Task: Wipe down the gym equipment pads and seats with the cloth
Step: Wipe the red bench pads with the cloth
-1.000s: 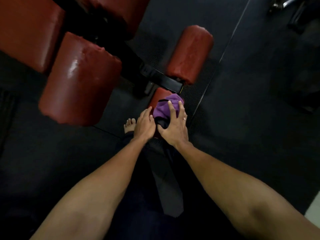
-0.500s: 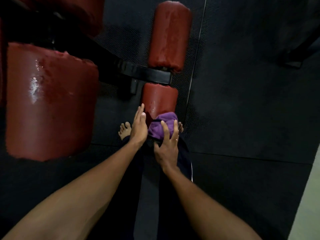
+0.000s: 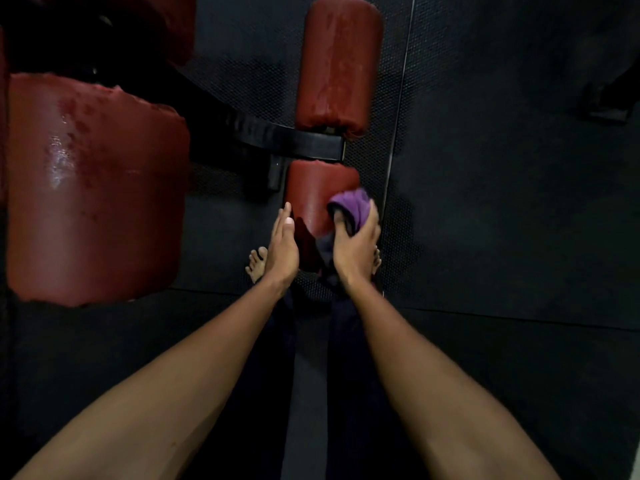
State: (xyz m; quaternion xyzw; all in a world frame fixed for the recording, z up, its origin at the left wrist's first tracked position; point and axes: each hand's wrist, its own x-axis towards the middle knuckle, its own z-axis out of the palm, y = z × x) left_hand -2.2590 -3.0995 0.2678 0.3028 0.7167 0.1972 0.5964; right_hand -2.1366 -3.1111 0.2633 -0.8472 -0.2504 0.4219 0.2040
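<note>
The purple cloth (image 3: 351, 203) is bunched against the right shoulder of the near roller pad (image 3: 311, 190), with a darker tail of it hanging under the palm. The right hand (image 3: 353, 245) grips it, thumb tucked on the pad side and fingers curled over the far side. The left hand (image 3: 282, 244) lies flat, fingers straight, along the pad's left flank. It holds nothing and looks set to brace the roller.

That brace probably matters for a good wipe. A padded roller on a bar may turn under a one-sided stroke, so steady pressure from the left would let the cloth scrub rather than slide. The cloth covers only a small patch, so spreading it flatter under the palm would take in more vinyl per pass. The stroke should carry round the curve to the underside and the near end, neither of which can be seen from here. The dangling tail is best gathered in so it does not drag on the rubber floor mat (image 3: 502, 220) and pick up grit.

Just beyond, across the black crossbar (image 3: 298, 142), the far roller pad (image 3: 337, 64) is a likely next surface. The large red pad (image 3: 93, 188) to the left shows a wet-looking sheen. Bare toes (image 3: 256, 261) sit just below the roller, so any drips could make the footing slick.
</note>
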